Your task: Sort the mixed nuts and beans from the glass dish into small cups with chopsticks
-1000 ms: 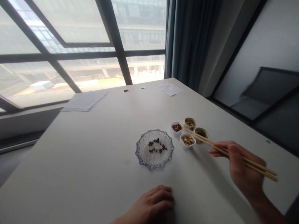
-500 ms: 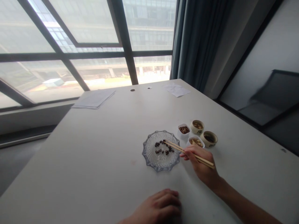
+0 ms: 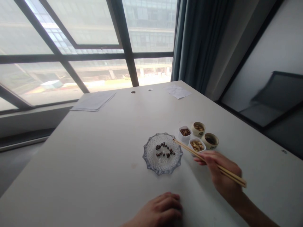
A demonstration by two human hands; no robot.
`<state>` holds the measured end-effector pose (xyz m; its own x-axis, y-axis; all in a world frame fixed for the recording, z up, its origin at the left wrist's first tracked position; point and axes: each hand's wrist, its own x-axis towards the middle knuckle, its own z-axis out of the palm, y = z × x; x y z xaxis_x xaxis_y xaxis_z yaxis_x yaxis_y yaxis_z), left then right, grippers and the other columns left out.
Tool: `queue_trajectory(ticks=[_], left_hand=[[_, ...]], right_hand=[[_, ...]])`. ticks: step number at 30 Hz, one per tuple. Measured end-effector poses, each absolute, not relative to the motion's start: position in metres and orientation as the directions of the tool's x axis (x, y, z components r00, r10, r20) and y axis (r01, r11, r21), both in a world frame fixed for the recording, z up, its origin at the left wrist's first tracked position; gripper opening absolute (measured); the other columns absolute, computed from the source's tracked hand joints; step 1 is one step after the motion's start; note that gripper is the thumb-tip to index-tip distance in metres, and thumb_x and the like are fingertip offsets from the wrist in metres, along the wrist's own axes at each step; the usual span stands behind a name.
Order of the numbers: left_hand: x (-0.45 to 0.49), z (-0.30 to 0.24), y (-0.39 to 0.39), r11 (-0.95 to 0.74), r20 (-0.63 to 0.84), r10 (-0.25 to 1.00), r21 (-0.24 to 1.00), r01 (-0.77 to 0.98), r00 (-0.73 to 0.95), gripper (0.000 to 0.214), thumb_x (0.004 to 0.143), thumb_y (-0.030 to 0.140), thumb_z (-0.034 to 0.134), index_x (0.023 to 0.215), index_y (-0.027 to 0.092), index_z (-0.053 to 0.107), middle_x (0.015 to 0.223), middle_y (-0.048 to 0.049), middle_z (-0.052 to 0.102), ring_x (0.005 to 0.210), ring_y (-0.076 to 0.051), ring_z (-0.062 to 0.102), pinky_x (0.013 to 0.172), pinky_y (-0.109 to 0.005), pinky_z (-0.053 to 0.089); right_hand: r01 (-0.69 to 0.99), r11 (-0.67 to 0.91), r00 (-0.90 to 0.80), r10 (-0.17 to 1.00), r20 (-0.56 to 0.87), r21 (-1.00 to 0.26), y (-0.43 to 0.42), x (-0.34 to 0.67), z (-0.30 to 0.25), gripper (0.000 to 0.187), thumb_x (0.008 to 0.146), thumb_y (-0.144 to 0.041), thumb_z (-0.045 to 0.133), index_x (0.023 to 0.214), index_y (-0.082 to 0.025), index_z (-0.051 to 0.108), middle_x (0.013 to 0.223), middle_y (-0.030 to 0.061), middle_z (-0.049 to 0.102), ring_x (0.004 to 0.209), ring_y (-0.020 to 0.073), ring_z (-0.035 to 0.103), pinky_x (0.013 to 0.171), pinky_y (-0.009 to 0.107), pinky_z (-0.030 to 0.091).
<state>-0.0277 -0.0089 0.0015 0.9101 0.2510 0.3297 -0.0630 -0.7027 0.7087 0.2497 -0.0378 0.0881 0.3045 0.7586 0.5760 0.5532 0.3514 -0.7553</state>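
Note:
My right hand is closed around a pair of wooden chopsticks. Their tips reach over the right rim of a scalloped clear glass dish; whether they pinch anything is too small to tell. Several dark brown beans lie in a rough ring inside the dish. Just beyond the hand stand a white cup of pale nuts or seeds and a white cup of reddish-brown pieces. In front of the dish, my left hand rests on the table, fingers loosely bent, with nothing visible in it.
Two round cream cups stand beside the white ones, one with light brown pieces, one with dark contents. Paper sheets lie on the white table at far left and far right. Windows and a curtain are behind.
My right hand has drawn back to the right, and the chopstick tips have moved from the beans to the dish's right rim. My left hand stays in place.

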Motion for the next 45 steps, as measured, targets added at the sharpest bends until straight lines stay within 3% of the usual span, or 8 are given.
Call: queue_trajectory(ticks=[3,5,9,16,21,25,30,45], left_hand=[[-0.028,0.002,-0.01,-0.69,0.32,0.26,0.722,-0.057,0.911,0.017,0.114,0.033,0.058,0.126,0.023,0.065,0.123,-0.0138,0.076,0.137,-0.027,0.065,0.12,-0.035,0.051],[-0.028,0.004,-0.01,-0.681,0.312,0.268,0.731,-0.051,0.911,0.016,0.114,0.032,0.059,0.125,0.023,0.065,0.123,-0.0139,0.076,0.137,-0.027,0.065,0.119,-0.035,0.051],[-0.028,0.009,-0.01,-0.678,0.315,0.27,0.733,-0.052,0.91,0.018,0.115,0.032,0.055,0.126,0.022,0.065,0.124,-0.0153,0.075,0.136,-0.028,0.065,0.12,-0.037,0.051],[-0.027,0.014,-0.01,-0.695,0.322,0.271,0.718,-0.047,0.907,0.013,0.113,0.027,0.055,0.122,0.022,0.064,0.123,-0.0144,0.075,0.135,-0.028,0.066,0.12,-0.037,0.051],[-0.027,0.008,-0.011,-0.711,0.331,0.264,0.702,-0.049,0.906,0.011,0.11,0.025,0.059,0.12,0.023,0.064,0.123,-0.0126,0.076,0.135,-0.027,0.067,0.12,-0.034,0.051],[-0.028,0.004,-0.011,-0.717,0.325,0.259,0.696,-0.044,0.909,0.012,0.111,0.025,0.059,0.122,0.022,0.064,0.125,-0.0131,0.075,0.137,-0.028,0.065,0.12,-0.035,0.051],[-0.027,0.001,-0.01,-0.717,0.35,0.253,0.694,-0.069,0.902,0.018,0.114,0.031,0.055,0.125,0.021,0.065,0.124,-0.0134,0.075,0.137,-0.027,0.065,0.121,-0.035,0.049],[-0.027,-0.001,-0.009,-0.713,0.357,0.242,0.696,-0.084,0.902,0.024,0.117,0.037,0.051,0.127,0.02,0.065,0.125,-0.0136,0.075,0.138,-0.026,0.064,0.12,-0.032,0.049]], right_hand=[[0.668,0.19,0.464,0.65,0.602,-0.72,-0.073,0.278,0.107,0.02,0.106,-0.035,0.064,0.1,-0.027,0.081,0.09,0.0065,0.084,0.073,0.0251,0.081,0.07,0.038,0.066],[0.695,0.055,0.562,0.58,0.59,-0.717,-0.091,0.299,0.112,0.028,0.107,-0.044,0.06,0.099,-0.026,0.08,0.088,0.0076,0.083,0.072,0.0265,0.08,0.069,0.039,0.064],[0.624,-0.081,0.679,0.549,0.488,-0.777,-0.101,0.324,0.106,0.04,0.104,-0.055,0.061,0.095,-0.021,0.079,0.084,0.0098,0.083,0.073,0.029,0.081,0.069,0.04,0.064],[0.618,0.011,0.676,0.503,0.539,-0.786,-0.088,0.301,0.11,0.036,0.108,-0.046,0.059,0.095,-0.02,0.079,0.083,0.0084,0.082,0.068,0.0238,0.079,0.067,0.035,0.064],[0.471,0.27,0.467,0.731,0.497,-0.84,-0.058,0.254,0.096,0.027,0.108,-0.037,0.062,0.094,-0.023,0.08,0.089,0.0071,0.082,0.07,0.0224,0.08,0.064,0.033,0.068],[0.466,0.387,0.225,0.818,0.53,-0.795,-0.023,0.223,0.077,0.028,0.108,-0.03,0.062,0.088,-0.024,0.08,0.086,0.0068,0.079,0.072,0.0198,0.076,0.064,0.03,0.064],[0.506,0.405,0.147,0.83,0.538,-0.762,-0.001,0.213,0.066,0.026,0.108,-0.029,0.062,0.086,-0.023,0.076,0.079,0.0053,0.076,0.071,0.0193,0.072,0.066,0.03,0.059],[0.593,0.438,0.085,0.8,0.593,-0.675,-0.013,0.208,0.057,0.018,0.107,-0.014,0.059,0.095,-0.022,0.071,0.088,0.0039,0.072,0.078,0.0175,0.072,0.072,0.028,0.059]])
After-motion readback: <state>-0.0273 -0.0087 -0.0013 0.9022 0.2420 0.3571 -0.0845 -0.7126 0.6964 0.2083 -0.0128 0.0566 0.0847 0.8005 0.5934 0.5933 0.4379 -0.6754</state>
